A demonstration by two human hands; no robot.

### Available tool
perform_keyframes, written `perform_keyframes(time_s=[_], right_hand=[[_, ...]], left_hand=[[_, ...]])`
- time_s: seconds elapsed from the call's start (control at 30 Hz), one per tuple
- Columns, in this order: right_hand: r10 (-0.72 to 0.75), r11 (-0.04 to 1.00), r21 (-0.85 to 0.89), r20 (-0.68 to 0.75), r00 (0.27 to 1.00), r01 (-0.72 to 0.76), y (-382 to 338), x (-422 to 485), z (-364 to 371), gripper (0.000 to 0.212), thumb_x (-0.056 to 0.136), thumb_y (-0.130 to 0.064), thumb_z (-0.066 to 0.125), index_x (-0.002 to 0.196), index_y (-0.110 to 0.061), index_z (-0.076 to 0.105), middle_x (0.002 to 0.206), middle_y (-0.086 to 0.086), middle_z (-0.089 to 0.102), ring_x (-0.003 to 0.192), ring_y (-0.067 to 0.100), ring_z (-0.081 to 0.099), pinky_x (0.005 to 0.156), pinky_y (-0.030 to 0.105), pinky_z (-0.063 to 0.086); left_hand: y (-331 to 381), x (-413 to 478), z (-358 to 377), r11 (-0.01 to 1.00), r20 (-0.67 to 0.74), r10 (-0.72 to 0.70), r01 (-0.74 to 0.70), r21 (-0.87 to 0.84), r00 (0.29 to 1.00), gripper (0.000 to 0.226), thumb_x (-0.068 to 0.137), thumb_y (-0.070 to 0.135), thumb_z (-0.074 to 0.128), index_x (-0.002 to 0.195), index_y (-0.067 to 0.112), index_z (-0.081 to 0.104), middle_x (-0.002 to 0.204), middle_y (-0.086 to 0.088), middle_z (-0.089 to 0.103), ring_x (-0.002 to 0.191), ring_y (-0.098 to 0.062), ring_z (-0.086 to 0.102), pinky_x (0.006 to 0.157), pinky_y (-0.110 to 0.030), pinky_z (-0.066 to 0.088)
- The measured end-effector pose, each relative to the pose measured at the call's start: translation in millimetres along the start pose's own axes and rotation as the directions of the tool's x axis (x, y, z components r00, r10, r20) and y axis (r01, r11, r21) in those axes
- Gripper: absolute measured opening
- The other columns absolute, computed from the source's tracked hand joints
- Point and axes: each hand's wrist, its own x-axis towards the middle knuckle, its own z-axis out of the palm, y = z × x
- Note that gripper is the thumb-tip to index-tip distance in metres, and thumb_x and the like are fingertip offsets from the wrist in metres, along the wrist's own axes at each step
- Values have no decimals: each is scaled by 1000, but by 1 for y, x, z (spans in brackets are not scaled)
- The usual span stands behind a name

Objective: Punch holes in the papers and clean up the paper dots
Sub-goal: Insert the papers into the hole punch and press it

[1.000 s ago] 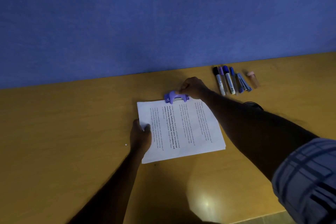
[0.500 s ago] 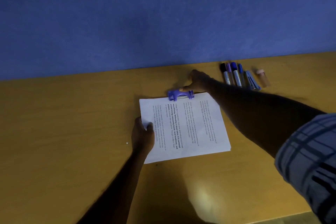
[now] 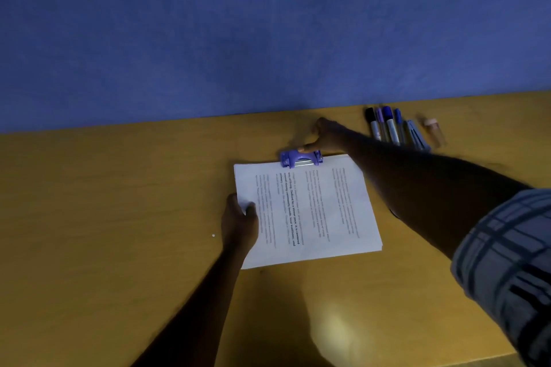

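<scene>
Papers [image 3: 310,211] lie stacked on the tabletop [image 3: 119,217], left hand [image 3: 240,223] pinching their left edge. The right hand [image 3: 328,137], fingers seemingly loose, rests its thumb on the purple hole punch [image 3: 301,158] at the stack's far edge. One paper dot [image 3: 213,235] lies beside the left hand.

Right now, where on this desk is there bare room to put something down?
The widest bare stretch of the desk lies left of the papers, with only one paper dot beside the left hand. The near strip before the papers is free too. Crowded: the far right, where markers lie by the wall and the right hand touches the hole punch.
</scene>
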Motion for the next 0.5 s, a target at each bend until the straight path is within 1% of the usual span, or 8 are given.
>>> perform_keyframes(time_s=[0.07, 0.1, 0.17, 0.23, 0.3, 0.33, 0.43, 0.5], right_hand=[[17, 1000, -21, 40, 999, -17, -3, -7, -9, 106, 65, -60, 81, 146, -11, 35, 150, 13, 43, 133, 33, 44, 101, 38, 42], [20, 1000, 16, 77, 997, -22, -1, -7, -12, 105, 65, -60, 81, 147, -12, 35, 151, 10, 42, 134, 30, 45, 97, 34, 40], [-9, 995, 96, 85, 996, 1, 5, -14, -20, 101, 67, -58, 80, 147, -15, 37, 153, 7, 41, 136, 28, 43, 98, 33, 38], [-16, 964, 264, 55, 998, 1, 8, -21, -23, 97, 67, -58, 80, 145, -15, 41, 150, 6, 43, 135, 27, 44, 104, 36, 40], [1, 882, 470, -63, 998, 28, 2, -29, -18, 94, 66, -60, 78, 140, -11, 47, 142, 6, 50, 128, 26, 50, 104, 38, 43], [31, 865, 499, -158, 987, 53, 0, -35, -15, 87, 71, -59, 76, 137, -9, 50, 137, 6, 54, 123, 26, 54, 101, 37, 45], [63, 892, 430, -424, 904, 140, 5, -59, 5, 60, 85, -44, 70, 131, -8, 54, 133, 10, 59, 118, 26, 57, 95, 32, 43], [64, 890, 424, -479, 875, 167, 15, -82, 25, 49, 88, -35, 69, 127, -8, 56, 130, 11, 61, 117, 27, 57, 93, 30, 42]], left_hand=[[5, -2, -3, 1000, 4, 15, -15, -9, 1000, 32, 95, 15, 54, 125, 6, 48, 122, -14, 60, 100, -24, 58, 84, -37, 49], [5, -1, -2, 1000, 9, 6, -6, -12, 1000, 32, 95, 14, 53, 126, 6, 47, 122, -15, 60, 98, -21, 56, 81, -34, 47], [10, -3, -4, 1000, 12, 4, -3, -26, 1000, 34, 96, 14, 53, 128, 6, 46, 124, -15, 59, 98, -20, 56, 77, -31, 43], [11, -2, -3, 1000, 19, -10, 10, -15, 1000, 36, 96, 15, 52, 130, 6, 45, 125, -15, 59, 101, -24, 58, 75, -30, 43], [9, -1, -4, 1000, 13, -8, 9, -7, 1000, 35, 97, 15, 53, 130, 6, 45, 124, -16, 59, 99, -23, 57, 74, -30, 43], [9, -2, -4, 1000, 17, -11, 11, -3, 1000, 35, 97, 15, 53, 129, 5, 45, 124, -16, 59, 98, -23, 58, 74, -30, 43], [7, 1, -6, 1000, 34, -4, 5, -8, 999, 34, 96, 15, 53, 128, 6, 45, 124, -16, 59, 96, -21, 57, 73, -30, 44], [4, 2, -8, 1000, 55, 20, -20, 6, 998, 33, 96, 14, 54, 127, 6, 45, 123, -14, 59, 89, -16, 54, 67, -24, 44]])
